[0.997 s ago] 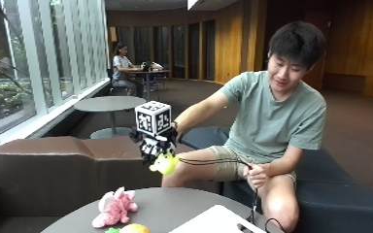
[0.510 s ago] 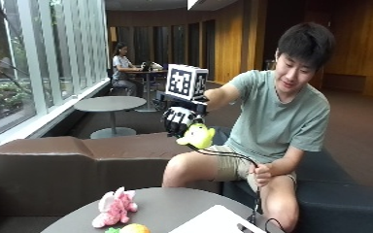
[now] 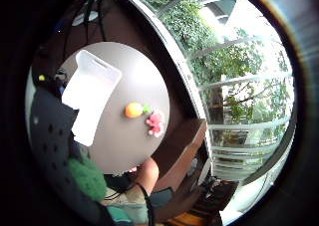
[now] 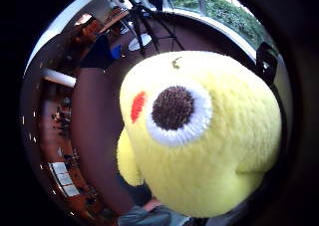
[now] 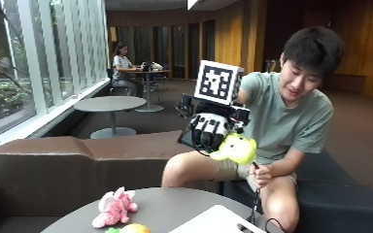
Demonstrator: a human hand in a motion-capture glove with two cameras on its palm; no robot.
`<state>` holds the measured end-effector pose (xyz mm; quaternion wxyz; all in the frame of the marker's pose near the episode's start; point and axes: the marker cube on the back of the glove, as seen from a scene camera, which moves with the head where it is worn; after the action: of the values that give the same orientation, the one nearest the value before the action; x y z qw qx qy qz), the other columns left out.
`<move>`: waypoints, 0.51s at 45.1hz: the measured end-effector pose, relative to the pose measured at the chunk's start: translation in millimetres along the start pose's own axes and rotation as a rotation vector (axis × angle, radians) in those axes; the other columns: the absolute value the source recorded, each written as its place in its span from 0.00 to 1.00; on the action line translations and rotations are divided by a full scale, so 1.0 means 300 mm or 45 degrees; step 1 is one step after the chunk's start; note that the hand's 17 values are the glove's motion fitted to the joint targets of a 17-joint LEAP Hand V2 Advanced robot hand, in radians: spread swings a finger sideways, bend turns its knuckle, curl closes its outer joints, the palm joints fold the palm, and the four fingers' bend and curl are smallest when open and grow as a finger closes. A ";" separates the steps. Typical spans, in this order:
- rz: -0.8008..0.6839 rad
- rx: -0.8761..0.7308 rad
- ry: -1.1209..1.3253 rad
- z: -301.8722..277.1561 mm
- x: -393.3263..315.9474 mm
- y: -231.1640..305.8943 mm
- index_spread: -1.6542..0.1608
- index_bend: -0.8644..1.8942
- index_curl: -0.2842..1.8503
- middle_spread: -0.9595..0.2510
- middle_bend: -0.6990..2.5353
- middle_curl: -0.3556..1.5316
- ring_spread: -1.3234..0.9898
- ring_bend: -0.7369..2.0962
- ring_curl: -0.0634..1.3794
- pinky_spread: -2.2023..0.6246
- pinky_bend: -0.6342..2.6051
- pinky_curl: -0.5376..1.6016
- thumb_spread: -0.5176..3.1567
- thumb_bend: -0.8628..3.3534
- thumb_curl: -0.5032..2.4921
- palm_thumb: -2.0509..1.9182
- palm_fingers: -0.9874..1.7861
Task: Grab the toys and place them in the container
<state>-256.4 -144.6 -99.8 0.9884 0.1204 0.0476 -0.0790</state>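
Toys number three: one yellow plush (image 5: pixel 235 148) is up in the air, held in the grip of the gloved right hand (image 5: pixel 210 130) with fingers curled round it, well above the round surface (image 5: pixel 167 208). One white container (image 5: pixel 215 223) lies on that surface. One pink plush (image 5: pixel 114 207) and one small orange toy (image 5: pixel 135 228) sit close together near it.

One yellow plush toy (image 5: pixel 236 148), one pink plush toy (image 5: pixel 114 207), one orange toy (image 5: pixel 135 228), one white container (image 3: pixel 91 93)

Container (image 5: pixel 215 221) and orange toy (image 5: pixel 135 228) cropped.
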 end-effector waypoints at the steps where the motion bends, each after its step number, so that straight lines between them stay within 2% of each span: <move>1: -0.010 -0.006 -0.007 0.009 -0.014 -0.007 0.78 0.66 0.55 0.58 0.59 0.68 0.40 0.81 0.58 0.65 0.61 0.55 0.32 0.23 0.54 0.66 0.66; 11: -0.029 -0.099 -0.111 0.127 -0.128 -0.069 0.78 0.65 0.58 0.58 0.59 0.69 0.40 0.81 0.59 0.65 0.61 0.55 0.31 0.23 0.56 0.66 0.64; 17: -0.030 -0.195 -0.123 0.185 -0.169 -0.093 0.77 0.62 0.58 0.57 0.57 0.69 0.40 0.80 0.58 0.65 0.63 0.55 0.31 0.23 0.57 0.66 0.60; 23: -0.026 -0.205 -0.100 0.226 -0.194 -0.107 0.77 0.59 0.58 0.56 0.55 0.69 0.40 0.80 0.57 0.65 0.64 0.55 0.32 0.22 0.57 0.65 0.58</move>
<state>-314.0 -183.5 -35.2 0.9951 0.0369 0.0162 -0.0898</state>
